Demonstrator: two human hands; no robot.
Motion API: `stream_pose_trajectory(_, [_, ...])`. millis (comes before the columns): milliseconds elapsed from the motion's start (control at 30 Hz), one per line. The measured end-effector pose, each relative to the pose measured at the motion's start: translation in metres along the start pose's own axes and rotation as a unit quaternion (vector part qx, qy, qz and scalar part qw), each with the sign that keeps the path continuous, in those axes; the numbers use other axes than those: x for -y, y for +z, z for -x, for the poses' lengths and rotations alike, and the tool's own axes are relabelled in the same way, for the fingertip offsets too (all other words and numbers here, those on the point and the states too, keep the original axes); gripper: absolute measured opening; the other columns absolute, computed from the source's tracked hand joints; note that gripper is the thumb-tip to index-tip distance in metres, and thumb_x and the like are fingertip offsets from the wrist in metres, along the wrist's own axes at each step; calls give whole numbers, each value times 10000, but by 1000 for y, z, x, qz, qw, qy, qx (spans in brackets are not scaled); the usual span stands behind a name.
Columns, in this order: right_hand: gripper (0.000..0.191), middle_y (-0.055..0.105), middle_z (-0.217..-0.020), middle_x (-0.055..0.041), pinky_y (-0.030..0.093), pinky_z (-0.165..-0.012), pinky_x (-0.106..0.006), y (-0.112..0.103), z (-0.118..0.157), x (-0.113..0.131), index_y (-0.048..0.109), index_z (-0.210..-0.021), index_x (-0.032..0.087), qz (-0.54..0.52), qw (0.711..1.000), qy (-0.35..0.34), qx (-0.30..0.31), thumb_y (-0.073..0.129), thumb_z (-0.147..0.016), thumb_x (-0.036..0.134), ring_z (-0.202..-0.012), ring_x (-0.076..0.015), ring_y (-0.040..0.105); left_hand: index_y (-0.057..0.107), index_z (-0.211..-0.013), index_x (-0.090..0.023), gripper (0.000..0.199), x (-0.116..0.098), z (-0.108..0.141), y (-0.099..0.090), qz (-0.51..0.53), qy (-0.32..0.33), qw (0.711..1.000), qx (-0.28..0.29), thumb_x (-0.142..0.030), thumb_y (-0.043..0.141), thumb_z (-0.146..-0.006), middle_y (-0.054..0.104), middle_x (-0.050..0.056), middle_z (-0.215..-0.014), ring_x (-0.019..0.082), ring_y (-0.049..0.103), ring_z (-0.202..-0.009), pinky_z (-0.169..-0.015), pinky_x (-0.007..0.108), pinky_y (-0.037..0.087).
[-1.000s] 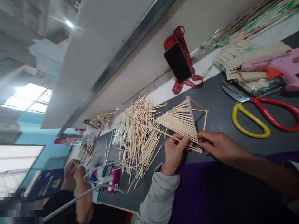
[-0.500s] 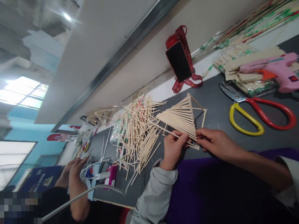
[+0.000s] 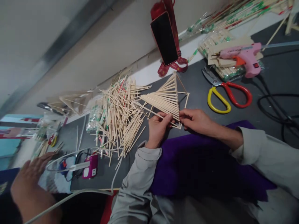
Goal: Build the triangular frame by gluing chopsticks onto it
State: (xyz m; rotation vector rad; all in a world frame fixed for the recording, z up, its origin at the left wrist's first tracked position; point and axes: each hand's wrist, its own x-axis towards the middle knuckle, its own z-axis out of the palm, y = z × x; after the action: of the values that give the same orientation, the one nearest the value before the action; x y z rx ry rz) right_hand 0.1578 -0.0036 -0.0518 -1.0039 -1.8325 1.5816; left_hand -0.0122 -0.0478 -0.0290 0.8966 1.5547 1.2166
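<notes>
Both hands are at the near edge of a wooden stick structure (image 3: 163, 99), a frame with a fan of sticks laid side by side across one face. My left hand (image 3: 158, 128) pinches its lower edge, thumb on top and fingers partly hidden beneath. At the lower right corner, my right hand (image 3: 195, 120) has thumb and fingers closed on the structure. A large heap of loose sticks (image 3: 121, 115) lies to the left on the dark table (image 3: 198, 84).
Scissors (image 3: 218, 83) and a pink glue gun (image 3: 247, 56) lie right, over bagged sticks (image 3: 224, 71). A phone (image 3: 164, 39) leans on a red bottle (image 3: 157, 10) behind. Another person's hand (image 3: 35, 168), a cable (image 3: 79, 190) and a magenta box (image 3: 90, 166) are left.
The view has shifted right and down, so things appear further left and higher. Both my hands keep their hold on the structure. The other person's hand looks more spread.
</notes>
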Motion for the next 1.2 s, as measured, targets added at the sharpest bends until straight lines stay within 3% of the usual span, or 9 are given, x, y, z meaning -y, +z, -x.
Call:
stream_pose_trajectory(233, [233, 618, -728, 10, 429, -568, -222, 0, 1, 3, 651, -971, 153, -23, 1000, 16, 5, 534, -775, 198, -617, -112, 585, 624, -712, -136, 280, 2, -2, 1, 24, 9, 1000, 3, -357, 796, -701, 675, 14, -616, 112, 638, -544, -506, 198, 491])
stream_pose_trajectory(467, [206, 634, -745, 9, 449, -574, -238, -1, 2, 2, 655, -959, 172, -23, 999, 22, 8, 572, -787, 248, -600, -116, 585, 624, -715, -130, 287, 1, -2, 1, 24, 1, 1000, 14, -368, 785, -710, 672, 9, -604, 98, 610, -509, -499, 194, 468])
stream_pose_trajectory(667, [272, 695, -822, -17, 486, -587, -263, 2, 1, -5, 653, -1056, 179, -23, 999, 34, 15, 571, -821, 288, -600, -132, 607, 605, -724, -135, 279, 5, -2, 0, 38, -15, 999, 15, -360, 769, -716, 669, 17, -580, 101, 593, -481, -487, 202, 448])
stream_pose_trajectory(767, [265, 731, -913, -53, 518, -677, -304, -4, 9, 1, 672, -1059, 182, 73, 997, 12, -32, 552, -857, 305, -713, -172, 664, 600, -719, -137, 273, 7, -3, 0, 40, -17, 999, 13, -353, 767, -710, 665, 13, -575, 102, 593, -484, -492, 203, 445])
stream_pose_trajectory(867, [193, 740, -915, -56, 507, -751, -313, -20, 25, 29, 701, -966, 194, 228, 964, -69, -118, 547, -880, 272, -836, -199, 692, 594, -714, -138, 280, 7, -2, 0, 44, -22, 999, 21, -360, 764, -711, 670, 21, -584, 97, 590, -491, -499, 200, 442])
stream_pose_trajectory(933, [172, 736, -856, -33, 487, -677, -278, -30, 32, 60, 705, -942, 203, 276, 940, -141, -142, 546, -897, 251, -749, -165, 683, 593, -711, -139, 281, 6, -1, 0, 46, -23, 998, 25, -366, 758, -715, 672, 26, -587, 91, 575, -483, -496, 198, 434])
stream_pose_trajectory(1000, [176, 734, -839, -24, 459, -612, -260, -37, 28, 96, 713, -957, 210, 313, 917, -214, -124, 546, -910, 241, -693, -144, 665, 599, -705, -140, 273, 6, -1, 0, 45, -20, 999, 22, -366, 753, -713, 666, 23, -582, 89, 563, -478, -496, 199, 430])
stream_pose_trajectory(1100, [205, 745, -852, -51, 446, -651, -295, -36, -5, 148, 735, -910, 177, 398, 861, -303, -93, 533, -901, 213, -749, -182, 677, 626, -701, -142, 243, 7, -2, -1, 23, -6, 1000, 16, -354, 743, -714, 668, 24, -603, 104, 580, -510, -517, 212, 443])
stream_pose_trajectory(1200, [208, 749, -827, -52, 439, -656, -288, -25, -56, 180, 760, -869, 178, 447, 861, -241, -6, 554, -847, 159, -763, -189, 681, 664, -725, -143, 201, 9, -4, -2, -3, 5, 1000, 22, -335, 722, -725, 679, 28, -639, 123, 600, -549, -526, 223, 451])
